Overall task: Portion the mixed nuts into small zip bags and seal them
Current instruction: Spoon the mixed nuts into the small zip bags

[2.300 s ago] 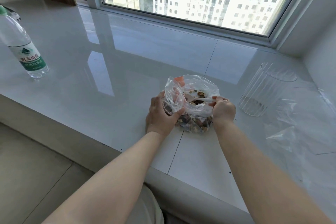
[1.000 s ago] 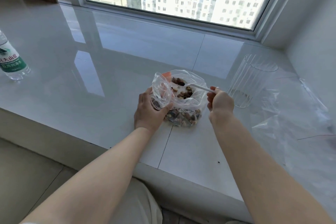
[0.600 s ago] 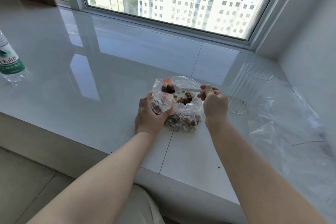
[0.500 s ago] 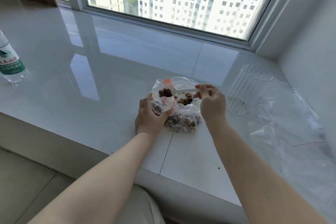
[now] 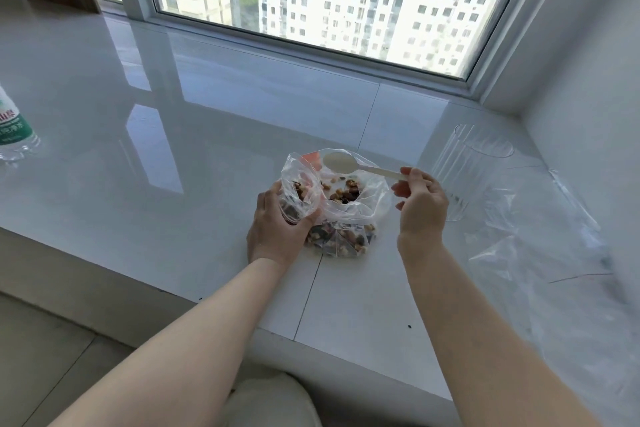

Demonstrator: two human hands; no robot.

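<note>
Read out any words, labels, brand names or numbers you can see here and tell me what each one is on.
Bottle, green and white label at the left edge: Chinese characters, partly cut off by the frame and too blurred to read reliably.
Large nut bag, small bag, spoon, clear cup, loose plastic bags: no print visible.
Buildings outside the window: no signs or numbers readable.
</note>
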